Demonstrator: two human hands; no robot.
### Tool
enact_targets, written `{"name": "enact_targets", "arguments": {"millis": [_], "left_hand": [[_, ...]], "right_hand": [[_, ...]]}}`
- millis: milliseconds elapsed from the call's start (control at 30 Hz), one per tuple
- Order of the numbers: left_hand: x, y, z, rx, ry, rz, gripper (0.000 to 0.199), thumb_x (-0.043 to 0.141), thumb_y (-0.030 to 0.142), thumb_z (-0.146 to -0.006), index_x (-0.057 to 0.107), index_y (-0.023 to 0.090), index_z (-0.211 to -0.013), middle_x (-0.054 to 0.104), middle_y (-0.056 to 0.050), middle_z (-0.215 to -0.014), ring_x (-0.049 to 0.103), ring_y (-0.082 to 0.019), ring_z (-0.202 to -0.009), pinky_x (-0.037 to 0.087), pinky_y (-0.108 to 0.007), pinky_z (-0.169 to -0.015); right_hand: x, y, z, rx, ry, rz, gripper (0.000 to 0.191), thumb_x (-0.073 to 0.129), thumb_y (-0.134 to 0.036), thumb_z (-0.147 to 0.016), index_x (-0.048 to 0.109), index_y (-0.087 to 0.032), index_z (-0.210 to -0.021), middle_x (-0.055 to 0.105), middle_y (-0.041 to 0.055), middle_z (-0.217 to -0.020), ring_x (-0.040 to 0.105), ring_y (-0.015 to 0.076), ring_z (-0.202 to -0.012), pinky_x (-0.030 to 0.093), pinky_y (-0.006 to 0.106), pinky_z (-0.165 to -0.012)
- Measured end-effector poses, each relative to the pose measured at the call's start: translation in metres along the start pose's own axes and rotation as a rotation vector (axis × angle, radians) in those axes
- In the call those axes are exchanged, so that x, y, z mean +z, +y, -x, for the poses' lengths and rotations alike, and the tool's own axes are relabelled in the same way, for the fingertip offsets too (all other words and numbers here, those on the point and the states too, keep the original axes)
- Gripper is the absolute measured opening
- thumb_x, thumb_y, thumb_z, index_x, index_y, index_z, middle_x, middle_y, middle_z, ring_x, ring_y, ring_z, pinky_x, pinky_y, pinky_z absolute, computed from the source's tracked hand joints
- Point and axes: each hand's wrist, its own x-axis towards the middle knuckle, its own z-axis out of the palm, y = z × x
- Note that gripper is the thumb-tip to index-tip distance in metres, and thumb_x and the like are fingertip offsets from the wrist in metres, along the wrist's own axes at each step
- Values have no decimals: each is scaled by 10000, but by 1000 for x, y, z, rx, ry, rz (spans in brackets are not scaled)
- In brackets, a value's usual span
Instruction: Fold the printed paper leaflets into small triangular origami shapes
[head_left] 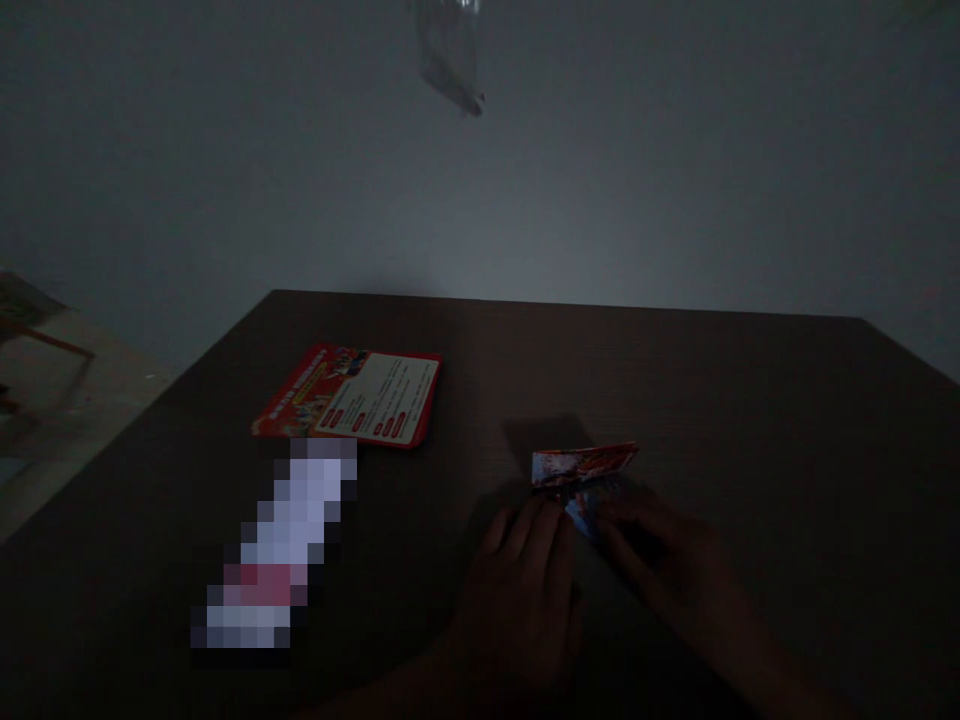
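A small folded card (581,464) with a colourful print stands partly raised on the dark table, right of centre. My left hand (525,590) lies palm down at its near left edge, fingers stretched forward and touching the lower part. From the right, my right hand (667,560) pinches the card's bluish lower part between thumb and fingers. The near part of the card is partly hidden by both hands, and the light is dim.
A red printed booklet or card stack (375,395) lies at the back left of the table (712,380). In front of it is a pale, pixelated long item (289,530). A transparent bag (450,50) hangs against the wall behind.
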Motion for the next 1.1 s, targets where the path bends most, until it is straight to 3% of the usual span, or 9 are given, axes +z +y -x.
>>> {"name": "enact_targets", "arguments": {"millis": [400, 633, 767, 867, 1100], "left_hand": [[-1, -1, -3, 1, 8, 20, 501, 359, 340, -918, 360, 116, -1366, 361, -132, -1440, 312, -283, -1317, 241, -466, -1080], [-6, 1, -4, -2, -24, 29, 513, 381, 352, -907, 360, 113, -1361, 360, -145, -1437, 309, -286, -1320, 243, -484, -1081], [-7, 1, -3, 0, -23, 17, 517, 384, 369, -907, 367, 114, -1356, 374, -148, -1430, 320, -292, -1313, 266, -487, -1066], [-5, 0, -3, 0, -15, 11, 523, 387, 371, -907, 360, 113, -1361, 381, -148, -1426, 335, -286, -1304, 282, -476, -1059], [-4, -1, -4, 11, -7, 2, 516, 359, 374, -915, 365, 111, -1359, 380, -146, -1426, 345, -283, -1298, 293, -455, -1056]], "right_hand": [[-1, -7, -8, 124, 1, -94, 110, 567, -266, -810, 658, -230, -860, 717, 37, -878, 675, 199, -761, 523, 301, -706], [1, -8, -10, 150, -20, -81, 116, 556, -282, -799, 619, -210, -865, 703, 43, -789, 650, 188, -657, 501, 287, -626], [2, -9, -11, 168, -17, -40, 64, 540, -276, -789, 547, -217, -766, 633, -5, -631, 575, 144, -513, 433, 237, -497], [3, -9, -13, 171, 27, 28, 173, 544, -278, -766, 434, -230, -640, 532, -45, -518, 500, 116, -434, 373, 217, -437], [5, -7, -14, 178, 47, 119, 220, 536, -272, -755, 373, -238, -613, 459, -64, -490, 449, 103, -402, 341, 214, -421]]}}
